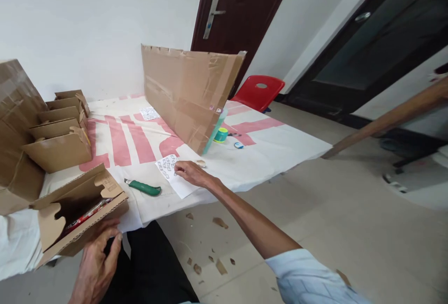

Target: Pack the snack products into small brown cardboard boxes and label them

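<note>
My right hand (191, 173) is over a white sheet with small printed marks (180, 186) near the table's front edge. Its fingers are pinched together at the marks; what they hold is too small to make out. My left hand (98, 257) is low at the left, beside the near side of an open cardboard box (84, 234). Its thumb stands apart from the fingers, and the fingertips lie close to the box. Inside that box is a red, shiny packet (87, 213). A green utility knife (143, 187) lies between the box and the sheet.
Several small cardboard boxes (58, 150) stand in a row at left, beside a larger carton (17, 99). A big cardboard panel (185, 92) stands upright on the cloth-covered table (297, 148). Behind it are a tape roll (220, 135) and a red chair (261, 93). Scraps (220, 266) litter the floor.
</note>
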`<state>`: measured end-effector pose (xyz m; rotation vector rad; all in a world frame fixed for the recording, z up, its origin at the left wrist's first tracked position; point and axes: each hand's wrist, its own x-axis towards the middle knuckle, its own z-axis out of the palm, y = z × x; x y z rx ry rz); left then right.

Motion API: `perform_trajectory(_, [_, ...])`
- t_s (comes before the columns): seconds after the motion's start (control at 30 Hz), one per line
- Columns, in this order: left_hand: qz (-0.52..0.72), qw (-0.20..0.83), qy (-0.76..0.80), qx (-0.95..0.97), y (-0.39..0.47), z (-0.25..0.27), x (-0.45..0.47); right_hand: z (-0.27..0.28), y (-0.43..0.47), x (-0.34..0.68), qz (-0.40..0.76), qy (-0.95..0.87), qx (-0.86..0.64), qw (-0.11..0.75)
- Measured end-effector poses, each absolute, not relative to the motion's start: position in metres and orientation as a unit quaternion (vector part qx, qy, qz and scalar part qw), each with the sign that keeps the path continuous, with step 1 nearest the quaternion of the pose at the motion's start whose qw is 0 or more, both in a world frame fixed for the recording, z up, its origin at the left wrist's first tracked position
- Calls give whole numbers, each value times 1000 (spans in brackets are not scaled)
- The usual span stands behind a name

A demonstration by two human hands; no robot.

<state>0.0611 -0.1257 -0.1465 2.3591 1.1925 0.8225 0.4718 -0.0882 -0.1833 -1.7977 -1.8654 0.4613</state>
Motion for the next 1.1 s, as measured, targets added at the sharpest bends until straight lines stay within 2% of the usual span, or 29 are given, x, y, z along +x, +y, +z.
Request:
perform_trajectory(0.33, [222,328,386,833,-133,-154,95,-191,-62,476,196,-716,-657,130])
perform_trajectory(0.6, [220,373,376,819,-130,-168,106,-189,-57,470,192,-711,-672,77])
perform_trajectory(0.9, [203,380,354,830,-125,-184,106,-191,-50,467,181,-701,-688,59])
perform_trajectory(1.1, [205,386,340,833,-124,-190,114,-197,-59,462,146,-680,-714,84])
